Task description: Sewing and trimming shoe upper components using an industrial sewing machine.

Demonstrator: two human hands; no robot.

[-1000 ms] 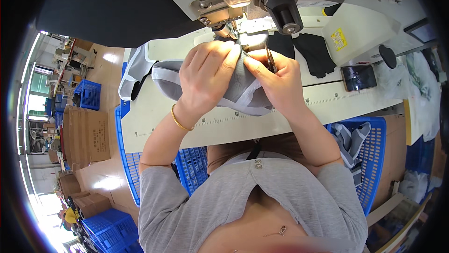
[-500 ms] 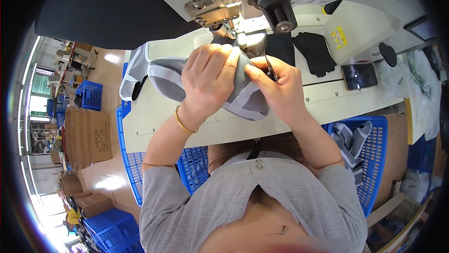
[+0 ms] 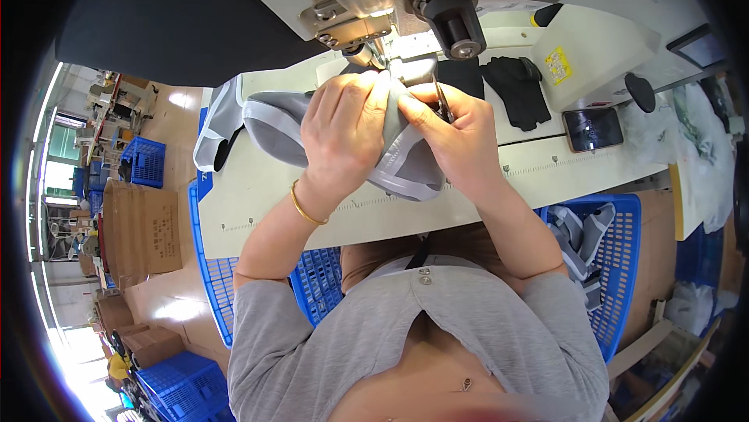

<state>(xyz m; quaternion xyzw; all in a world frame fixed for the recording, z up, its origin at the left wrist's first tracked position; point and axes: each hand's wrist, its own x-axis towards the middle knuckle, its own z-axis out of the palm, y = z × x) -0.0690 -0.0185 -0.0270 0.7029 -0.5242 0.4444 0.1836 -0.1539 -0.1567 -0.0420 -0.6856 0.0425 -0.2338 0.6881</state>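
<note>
A grey fabric piece [image 3: 406,161] with paler grey bands lies bunched at the sewing machine's needle area [image 3: 381,54]. My left hand [image 3: 343,124] is closed on it, fingers pressed together just in front of the presser foot. With thumb and forefinger, my right hand [image 3: 460,129] pinches the fabric's edge beside the left fingertips. A dark, slim metal tool, which looks like thread snips [image 3: 444,104], is tucked in the right hand; its lower part is hidden. The fabric's left lobe [image 3: 277,127] spreads out past my left hand.
Another grey strip piece [image 3: 218,129] hangs at the table's left. Black gloves [image 3: 519,93] and a phone [image 3: 593,129] lie to the right on the white sewing table [image 3: 312,227]. Blue baskets [image 3: 624,266] stand below, the right one holding grey pieces. The machine head [image 3: 452,20] overhangs the hands.
Both hands and the fabric have shifted slightly toward the needle, and the right fingertips have come closer to the left ones. The whole view has slid a little left.
</note>
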